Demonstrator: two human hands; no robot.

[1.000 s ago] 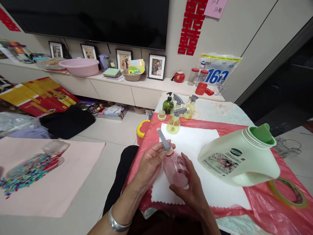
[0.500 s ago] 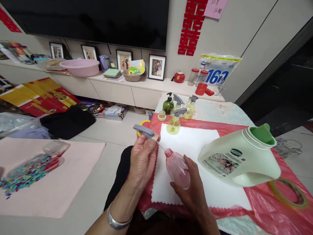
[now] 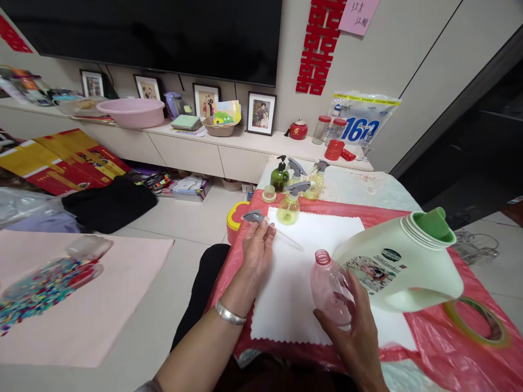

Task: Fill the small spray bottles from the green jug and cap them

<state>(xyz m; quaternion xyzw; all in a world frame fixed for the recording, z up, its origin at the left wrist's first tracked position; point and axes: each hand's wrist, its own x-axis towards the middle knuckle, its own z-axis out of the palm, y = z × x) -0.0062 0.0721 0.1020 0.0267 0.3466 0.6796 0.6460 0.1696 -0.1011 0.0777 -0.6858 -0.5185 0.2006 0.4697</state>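
My right hand (image 3: 354,332) grips an uncapped pink plastic bottle (image 3: 330,285), holding it upright over the white cloth (image 3: 310,256) close to the large white detergent jug (image 3: 402,261). My left hand (image 3: 256,249) pinches the grey spray head (image 3: 254,217) at the cloth's left edge, and its thin dip tube (image 3: 288,238) lies across the cloth. The jug lies on its side with its green spout at the upper right.
Several small spray bottles (image 3: 291,204) and a dark green pump bottle (image 3: 280,175) stand at the table's far end on the red plastic sheet (image 3: 449,348). A tape roll (image 3: 478,322) lies at right. A yellow stool (image 3: 235,218) and floor clutter sit left.
The spray head came off the pink bottle. My left hand carried it away to the cloth's left edge, while my right hand moved the bottle right towards the jug and stood it upright.
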